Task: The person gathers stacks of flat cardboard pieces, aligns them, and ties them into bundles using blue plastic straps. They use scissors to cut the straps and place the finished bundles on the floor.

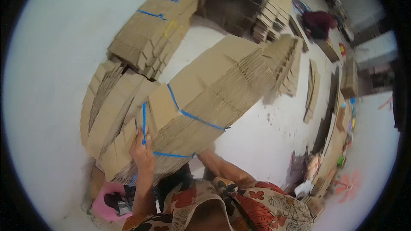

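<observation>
A thick bundle of flat cardboard sheets, tied with blue straps, lies slantwise in front of me from lower left to upper right. My left hand is closed around a blue strap at the near left part of the bundle. Another strap crosses its middle, and a further one runs low near my body. My right hand reaches under the bundle's near edge. Its fingers are hidden by the cardboard, so how it grips cannot be seen.
Tied cardboard stacks stand at the far left, with loose folded cardboard closer. More cardboard piles stand at the back. A person in a dark red top bends at the far right. A pink container sits lower left; a fan, lower right.
</observation>
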### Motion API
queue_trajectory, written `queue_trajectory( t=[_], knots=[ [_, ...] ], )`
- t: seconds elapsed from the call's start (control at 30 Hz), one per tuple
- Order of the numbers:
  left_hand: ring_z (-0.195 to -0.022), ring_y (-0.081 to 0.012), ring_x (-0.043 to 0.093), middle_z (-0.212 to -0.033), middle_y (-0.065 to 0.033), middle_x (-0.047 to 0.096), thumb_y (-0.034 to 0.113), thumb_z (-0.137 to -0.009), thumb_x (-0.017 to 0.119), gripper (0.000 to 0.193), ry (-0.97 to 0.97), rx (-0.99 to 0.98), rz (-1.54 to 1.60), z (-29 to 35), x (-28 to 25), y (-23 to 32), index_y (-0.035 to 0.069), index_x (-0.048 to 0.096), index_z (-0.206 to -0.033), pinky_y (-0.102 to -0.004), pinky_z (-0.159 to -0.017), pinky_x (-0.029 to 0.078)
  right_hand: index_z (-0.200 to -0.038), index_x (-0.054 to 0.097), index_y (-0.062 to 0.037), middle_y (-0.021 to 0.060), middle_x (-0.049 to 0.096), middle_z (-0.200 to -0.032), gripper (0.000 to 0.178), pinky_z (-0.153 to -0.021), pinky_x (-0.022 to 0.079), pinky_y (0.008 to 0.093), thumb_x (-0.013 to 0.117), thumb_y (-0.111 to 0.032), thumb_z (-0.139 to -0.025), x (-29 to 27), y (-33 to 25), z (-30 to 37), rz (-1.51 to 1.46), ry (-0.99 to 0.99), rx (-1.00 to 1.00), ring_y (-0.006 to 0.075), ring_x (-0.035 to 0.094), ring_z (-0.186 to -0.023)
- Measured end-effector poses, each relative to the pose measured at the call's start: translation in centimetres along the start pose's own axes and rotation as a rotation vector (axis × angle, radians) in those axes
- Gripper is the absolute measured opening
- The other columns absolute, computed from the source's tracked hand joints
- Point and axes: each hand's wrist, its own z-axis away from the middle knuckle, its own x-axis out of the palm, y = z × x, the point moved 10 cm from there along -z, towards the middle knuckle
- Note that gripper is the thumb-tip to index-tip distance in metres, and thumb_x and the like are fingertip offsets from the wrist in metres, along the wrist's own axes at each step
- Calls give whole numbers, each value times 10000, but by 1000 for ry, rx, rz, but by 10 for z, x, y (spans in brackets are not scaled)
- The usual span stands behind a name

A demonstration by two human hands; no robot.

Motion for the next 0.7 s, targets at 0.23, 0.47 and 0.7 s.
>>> queue_trajectory(
  t=[0.23,0.47,0.7],
  knots=[
    [-702,-308,558,-745,-185,568,277,-916,463,343,-10,-312,-256,-153,-10,-14,-24,600,-1009,-387,-649,417,-1218,470,-52,125,521,-1206,449,-892,433,405,430,-364,-897,101,-4,-102,122,-102,87,279,509,-1066],
    [-518,-329,438,-544,-184,444,359,-915,450,480,231,-79,-315,-353,-24,-31,-35,504,-645,-426,-523,345,-1214,475,-67,119,512,-1218,452,-902,424,418,413,-388,-901,197,-37,-241,30,-8,234,289,501,-1070],
    [-547,-373,444,-575,-221,464,326,-882,504,450,286,-37,-261,-495,28,-59,-39,486,-619,-448,-551,355,-1264,439,-75,118,435,-1315,623,-960,327,512,408,-540,-850,232,-58,-390,100,-115,286,302,417,-1169]
  ],
)
